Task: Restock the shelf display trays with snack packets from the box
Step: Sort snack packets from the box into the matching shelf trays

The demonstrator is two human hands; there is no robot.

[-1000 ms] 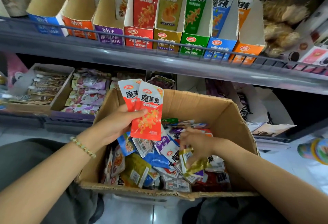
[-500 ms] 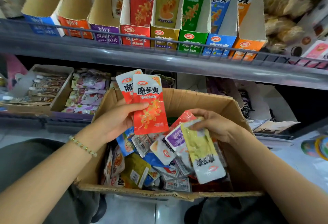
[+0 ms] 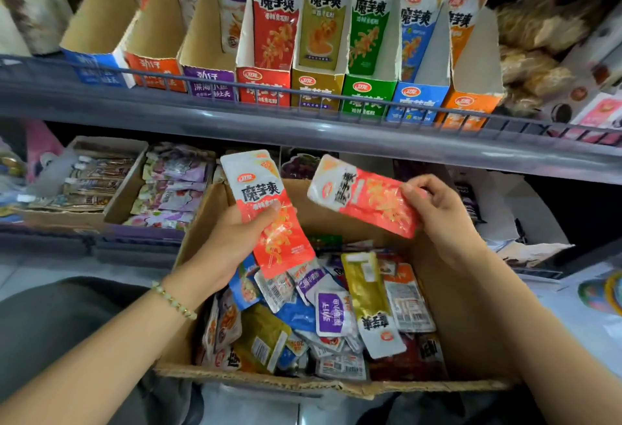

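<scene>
A cardboard box (image 3: pixel 461 317) full of mixed snack packets sits in front of me. My left hand (image 3: pixel 232 243) grips upright red packets (image 3: pixel 269 209) above the box's left side. To the right, my right hand (image 3: pixel 437 212) pinches another red packet (image 3: pixel 363 195), held sideways above the box. A yellow packet (image 3: pixel 367 290) lies on top of the pile. On the upper shelf stands a row of display trays: red (image 3: pixel 262 86), olive (image 3: pixel 316 88), green (image 3: pixel 367 94), blue (image 3: pixel 417 101) and orange (image 3: pixel 468 106), each with upright packets.
Three more trays, blue (image 3: pixel 97 69), orange (image 3: pixel 153 73) and purple (image 3: pixel 208 83), stand at the left of the upper shelf behind a wire rail (image 3: pixel 303 91). Flat cartons of other snacks (image 3: pixel 168 185) fill the lower shelf. Bagged goods (image 3: pixel 538 34) sit at the upper right.
My right hand has let go of the yellow and purple packets, which lie in the box, and now holds a red packet raised beside the left hand's red ones.
</scene>
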